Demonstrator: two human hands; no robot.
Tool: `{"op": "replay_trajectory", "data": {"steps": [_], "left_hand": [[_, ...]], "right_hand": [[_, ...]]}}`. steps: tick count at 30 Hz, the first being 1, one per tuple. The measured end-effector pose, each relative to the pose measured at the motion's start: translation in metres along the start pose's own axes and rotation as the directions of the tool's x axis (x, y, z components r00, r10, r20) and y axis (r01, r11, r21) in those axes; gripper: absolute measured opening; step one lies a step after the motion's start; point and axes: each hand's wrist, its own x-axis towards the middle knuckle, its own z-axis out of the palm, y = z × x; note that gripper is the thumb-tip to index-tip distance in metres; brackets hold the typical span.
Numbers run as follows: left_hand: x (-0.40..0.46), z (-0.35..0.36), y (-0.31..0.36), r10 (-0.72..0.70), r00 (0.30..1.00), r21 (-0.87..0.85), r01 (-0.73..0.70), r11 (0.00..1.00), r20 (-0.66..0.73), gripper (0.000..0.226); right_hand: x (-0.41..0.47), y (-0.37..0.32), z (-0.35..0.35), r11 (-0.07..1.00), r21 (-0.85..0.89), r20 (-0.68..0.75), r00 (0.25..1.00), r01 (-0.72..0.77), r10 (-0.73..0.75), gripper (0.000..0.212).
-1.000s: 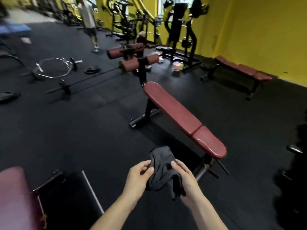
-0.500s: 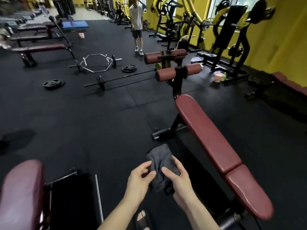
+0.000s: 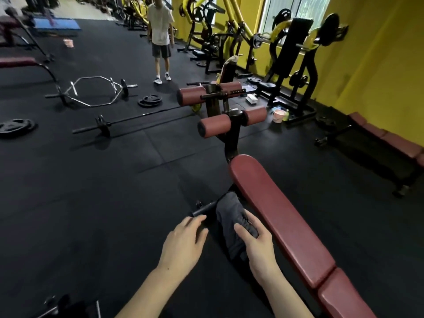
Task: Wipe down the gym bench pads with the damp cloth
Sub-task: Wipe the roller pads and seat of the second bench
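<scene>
Now the right hand [image 3: 259, 246] clamps the damp cloth [image 3: 231, 216]; the left hand [image 3: 183, 245] hangs loose-fingered, holding nothing. Spread the cloth flat on the long red pad [image 3: 282, 216], then wipe lengthwise.

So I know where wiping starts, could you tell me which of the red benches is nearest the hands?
The long sloping bench pad with the roller pads at its far end; it lies right beside the right hand holding the cloth.

Cloth [image 3: 231, 216] left of bench pad [image 3: 282, 216]
</scene>
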Motion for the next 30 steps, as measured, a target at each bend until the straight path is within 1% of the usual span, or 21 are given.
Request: {"op": "replay_trajectory", "data": {"steps": [2,4,6,10,12,16,19,22,26,30], "left_hand": [[0.033,-0.007,-0.011,0.035,0.999,0.083,-0.034,0.996,-0.014,0.042],[0.067,-0.014,-0.024,0.058,0.998,0.131,-0.054,0.99,-0.027,0.043],[0.104,-0.02,-0.035,0.053,0.998,0.112,-0.047,0.993,-0.046,0.043],[0.183,-0.027,-0.052,-0.024,0.996,-0.006,0.024,1.0,-0.089,0.036],[0.225,-0.029,-0.063,-0.037,0.996,-0.007,0.037,0.999,-0.083,0.034],[0.316,-0.04,-0.092,-0.038,0.996,0.044,0.042,0.998,-0.077,0.034],[0.387,-0.04,-0.11,-0.062,0.995,0.014,0.063,0.998,-0.077,0.033],[0.446,-0.028,-0.119,-0.064,0.997,-0.029,0.063,0.998,-0.037,0.034],[0.509,-0.015,-0.132,-0.01,0.998,-0.037,0.013,0.999,0.062,0.034],[0.595,-0.009,-0.147,0.062,0.991,-0.062,-0.056,0.997,0.114,0.034]], "right_hand": [[0.033,-0.004,0.011,1.0,-0.007,-0.011,1.0,0.008,-0.008,0.049],[0.069,-0.007,0.023,1.0,-0.003,-0.033,0.999,0.007,-0.007,0.049],[0.107,-0.009,0.035,1.0,0.01,-0.051,0.999,0.002,-0.002,0.049],[0.195,-0.013,0.064,0.999,0.047,-0.048,0.999,0.009,-0.007,0.05],[0.246,-0.015,0.08,0.996,0.083,-0.051,0.999,0.008,-0.004,0.05],[0.351,-0.025,0.114,0.99,0.141,-0.068,0.998,0.004,0.006,0.049],[0.42,-0.035,0.132,0.987,0.159,-0.077,0.997,0.002,0.01,0.046],[0.478,-0.038,0.142,0.993,0.12,-0.076,0.997,0.006,0.004,0.043],[0.54,-0.037,0.141,0.999,0.032,-0.138,0.99,0.008,-0.004,0.045],[0.604,-0.041,0.139,0.983,-0.173,-0.256,0.96,0.067,-0.111,0.045]]}}
